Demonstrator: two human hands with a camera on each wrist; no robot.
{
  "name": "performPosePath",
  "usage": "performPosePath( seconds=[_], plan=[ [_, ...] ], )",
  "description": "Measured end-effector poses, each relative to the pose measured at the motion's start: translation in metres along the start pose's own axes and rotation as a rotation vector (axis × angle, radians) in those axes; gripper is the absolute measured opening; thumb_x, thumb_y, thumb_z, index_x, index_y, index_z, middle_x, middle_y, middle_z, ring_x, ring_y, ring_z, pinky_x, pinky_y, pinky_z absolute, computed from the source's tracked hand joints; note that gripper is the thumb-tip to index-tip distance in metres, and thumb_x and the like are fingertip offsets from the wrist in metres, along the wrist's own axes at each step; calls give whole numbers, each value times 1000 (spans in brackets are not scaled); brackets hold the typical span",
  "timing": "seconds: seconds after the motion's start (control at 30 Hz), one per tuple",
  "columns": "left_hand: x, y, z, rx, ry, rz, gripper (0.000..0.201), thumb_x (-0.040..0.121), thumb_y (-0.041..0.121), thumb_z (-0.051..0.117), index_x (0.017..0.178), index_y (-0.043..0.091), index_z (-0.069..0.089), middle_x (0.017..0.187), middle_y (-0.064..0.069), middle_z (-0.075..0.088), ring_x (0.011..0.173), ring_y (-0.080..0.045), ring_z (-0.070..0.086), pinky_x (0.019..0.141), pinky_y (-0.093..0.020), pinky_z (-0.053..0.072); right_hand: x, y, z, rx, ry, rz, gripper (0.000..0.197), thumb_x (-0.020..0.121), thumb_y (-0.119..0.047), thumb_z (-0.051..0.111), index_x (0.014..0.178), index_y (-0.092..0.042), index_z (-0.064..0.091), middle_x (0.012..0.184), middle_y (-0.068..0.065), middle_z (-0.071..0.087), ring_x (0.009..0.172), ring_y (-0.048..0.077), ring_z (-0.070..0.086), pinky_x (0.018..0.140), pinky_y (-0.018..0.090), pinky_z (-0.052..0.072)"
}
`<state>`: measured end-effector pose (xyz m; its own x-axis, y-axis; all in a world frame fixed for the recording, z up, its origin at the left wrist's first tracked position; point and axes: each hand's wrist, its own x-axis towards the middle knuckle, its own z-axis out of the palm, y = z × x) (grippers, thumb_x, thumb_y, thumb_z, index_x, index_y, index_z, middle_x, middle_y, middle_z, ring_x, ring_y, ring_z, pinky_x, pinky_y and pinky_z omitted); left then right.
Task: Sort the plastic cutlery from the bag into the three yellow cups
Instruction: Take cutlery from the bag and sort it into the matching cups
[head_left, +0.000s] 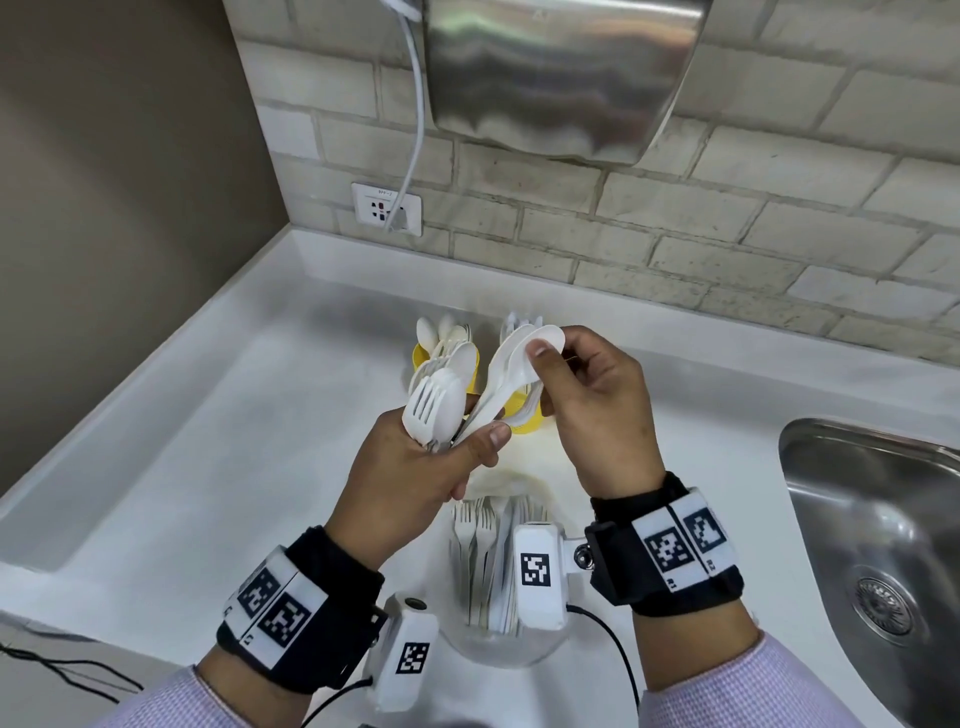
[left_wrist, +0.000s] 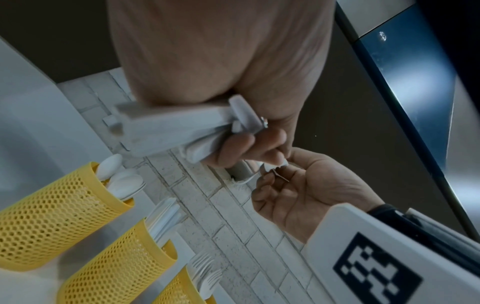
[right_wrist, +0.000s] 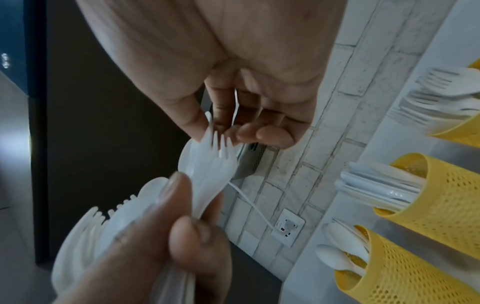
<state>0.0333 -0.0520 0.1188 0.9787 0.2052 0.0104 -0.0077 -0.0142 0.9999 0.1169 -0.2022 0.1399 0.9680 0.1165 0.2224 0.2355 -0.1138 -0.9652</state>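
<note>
My left hand grips a bundle of white plastic cutlery by the handles, with fork and spoon heads fanned upward. My right hand pinches the head of one cutlery piece sticking out of that bundle; a fork and a spoon lie together there. Behind the hands stand yellow mesh cups: a spoon cup and a knife cup, partly hidden. The left wrist view shows all three in a row: spoon cup, knife cup, fork cup. Several forks sit between my wrists; their holder is unclear.
A steel sink is sunk into the white counter at the right. On the brick wall are a socket with a white cable and a steel box above. The counter's raised edge runs along the left.
</note>
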Motion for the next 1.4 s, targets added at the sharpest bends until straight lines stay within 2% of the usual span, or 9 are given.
performPosePath(
  seconds=[0.13, 0.33, 0.47, 0.6, 0.8, 0.9, 1.03, 1.2, 1.4],
  plan=[
    [1, -4, -3, -5, -34, -18, 11, 88, 30, 78, 87, 20, 80, 74, -18, 71, 49, -20, 44, 47, -22, 40, 0, 0, -1, 6, -130, 19, 41, 92, -41, 60, 84, -2, 67, 70, 30, 51, 60, 35, 42, 59, 46, 40],
    [1, -6, -1, -56, -124, -53, 22, 82, 36, 77, 98, 22, 81, 74, -9, 72, 50, -21, 46, 49, -23, 41, 2, -4, -2, 114, -107, 51, 17, 96, -17, 69, 80, -14, 69, 58, -8, 59, 56, 12, 50, 60, 26, 43],
    [1, -7, -3, -60, -127, -59, 14, 87, 27, 76, 97, 18, 82, 74, -10, 72, 50, -18, 46, 49, -22, 42, 7, -8, -3, 252, 5, 86, 15, 100, -17, 63, 88, -8, 66, 71, 11, 56, 61, 20, 50, 59, 28, 44],
    [1, -8, -3, -39, -131, -57, 5, 90, 24, 76, 89, 23, 81, 78, -11, 74, 50, -19, 47, 49, -23, 42, 15, -16, -12, 601, 129, 212, 15, 106, -16, 50, 94, -10, 56, 81, 13, 65, 65, 23, 59, 64, 34, 51],
    [1, -8, -3, -35, -120, -69, 7, 93, 23, 73, 96, 26, 79, 78, -8, 74, 50, -20, 49, 49, -24, 43, 23, -17, -29, 968, 332, 302, 42, 108, -29, 44, 140, -1, 41, 84, 17, 73, 68, 32, 71, 63, 38, 60],
    [2, -7, -2, -16, -89, -66, 7, 96, 21, 69, 96, 24, 75, 81, -6, 77, 50, -20, 52, 49, -25, 44, 20, -23, -34, 844, 361, 279, 11, 107, -28, 44, 104, -18, 46, 68, 7, 60, 41, 18, 46, 42, 23, 40],
    [3, -6, -1, 11, -88, -66, 8, 99, 22, 66, 101, 20, 74, 86, -4, 78, 51, -19, 55, 49, -24, 44, 10, -25, -23, 651, 210, 206, 19, 102, -20, 52, 85, -20, 44, 59, -1, 31, 41, 12, 21, 42, 20, 16],
    [5, -6, -1, 30, -106, -55, 10, 101, 21, 64, 102, 19, 73, 89, -5, 78, 53, -21, 58, 50, -25, 45, -4, -19, -6, 93, -24, -6, 9, 92, -13, 70, 83, -16, 68, 52, -15, 47, 43, 4, 37, 47, 18, 33],
    [6, -7, -3, 79, -126, -63, 13, 102, 22, 63, 101, 15, 73, 89, -3, 78, 55, -22, 60, 52, -26, 47, -9, -15, 0, -106, -149, -73, 7, 89, -17, 75, 87, -23, 72, 51, 0, 38, 49, 14, 36, 53, 24, 39]
  ],
)
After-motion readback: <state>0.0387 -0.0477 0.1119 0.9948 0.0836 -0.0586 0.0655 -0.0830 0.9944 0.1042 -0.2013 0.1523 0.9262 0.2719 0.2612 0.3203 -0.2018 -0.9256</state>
